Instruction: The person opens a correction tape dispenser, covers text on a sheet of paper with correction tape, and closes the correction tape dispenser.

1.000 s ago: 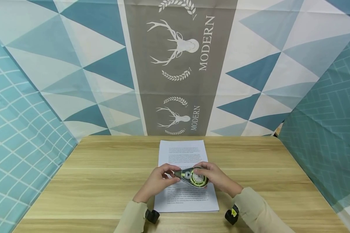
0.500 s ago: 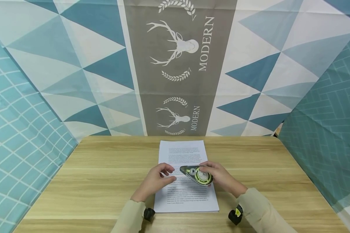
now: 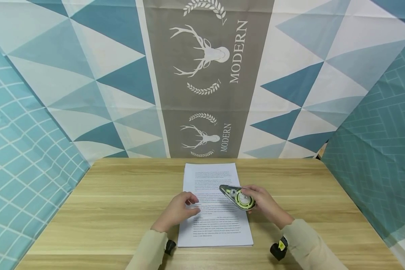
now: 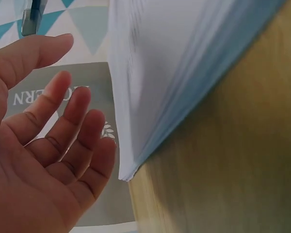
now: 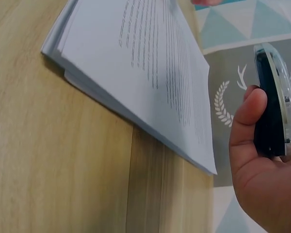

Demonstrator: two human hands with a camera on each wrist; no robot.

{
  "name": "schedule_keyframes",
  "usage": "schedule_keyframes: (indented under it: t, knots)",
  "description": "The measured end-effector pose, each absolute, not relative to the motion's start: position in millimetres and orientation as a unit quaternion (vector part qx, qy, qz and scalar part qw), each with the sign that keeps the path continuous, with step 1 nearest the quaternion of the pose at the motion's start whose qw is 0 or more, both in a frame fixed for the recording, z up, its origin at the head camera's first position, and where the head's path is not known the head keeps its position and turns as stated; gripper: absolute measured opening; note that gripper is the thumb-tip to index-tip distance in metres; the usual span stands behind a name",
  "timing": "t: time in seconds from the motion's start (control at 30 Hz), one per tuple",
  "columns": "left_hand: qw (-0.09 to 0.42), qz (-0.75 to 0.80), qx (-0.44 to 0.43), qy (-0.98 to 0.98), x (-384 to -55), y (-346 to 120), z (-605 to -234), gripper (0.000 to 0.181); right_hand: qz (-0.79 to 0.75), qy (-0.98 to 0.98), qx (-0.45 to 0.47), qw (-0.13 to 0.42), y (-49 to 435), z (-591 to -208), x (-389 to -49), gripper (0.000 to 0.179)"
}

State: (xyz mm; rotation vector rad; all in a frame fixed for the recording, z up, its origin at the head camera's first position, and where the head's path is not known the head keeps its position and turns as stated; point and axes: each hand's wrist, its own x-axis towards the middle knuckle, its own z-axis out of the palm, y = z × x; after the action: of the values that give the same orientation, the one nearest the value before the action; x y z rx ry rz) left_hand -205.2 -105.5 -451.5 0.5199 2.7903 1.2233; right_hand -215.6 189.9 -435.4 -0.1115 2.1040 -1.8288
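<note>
A correction tape dispenser [image 3: 235, 196], wedge-shaped with a clear casing and a lime-green wheel, is held in my right hand [image 3: 266, 204] with the thumb on its upper face. Its narrow tip points up and left, above the printed sheets. In the right wrist view the dispenser [image 5: 270, 109] shows its dark side, with fingers curled against it. My left hand [image 3: 177, 210] hovers at the left edge of the paper stack [image 3: 219, 228]. Its fingers are loosely bent, and the left wrist view shows the palm of this left hand [image 4: 48, 155] holding nothing.
The stack lies on a wooden table [image 3: 128, 210], its print covering most of the top sheet. Patterned cloth panels [image 3: 209, 93] stand behind the table and along both sides. Black wrist devices [image 3: 278, 250] sit by the beige sleeves [image 3: 307, 242].
The left hand has let go of the dispenser's tip and drawn back slightly left. The right hand has carried the dispenser to the right and turned its tip upward.
</note>
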Motion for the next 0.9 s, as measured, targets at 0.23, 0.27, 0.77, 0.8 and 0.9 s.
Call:
schedule_keyframes:
  t: [0.23,0.27,0.77,0.8,0.9]
  knots:
    - [0.04,0.372,0.174,0.911,-207,-107,-455,0.02,-0.657,0.739,0.002,0.15,200,-436,-215,0.051]
    - [0.042,0.37,0.176,0.911,-207,-107,-455,0.02,-0.659,0.738,0.009,0.145,202,-436,-215,0.05]
    - [0.052,0.316,0.186,0.929,-213,-103,-458,0.02,-0.677,0.727,0.076,0.091,225,-439,-219,0.05]
    - [0.053,0.313,0.184,0.93,-213,-103,-458,0.02,-0.675,0.728,0.077,0.09,227,-440,-219,0.052]
    - [0.056,0.308,0.181,0.932,-213,-103,-458,0.02,-0.676,0.727,0.087,0.084,232,-442,-221,0.056]
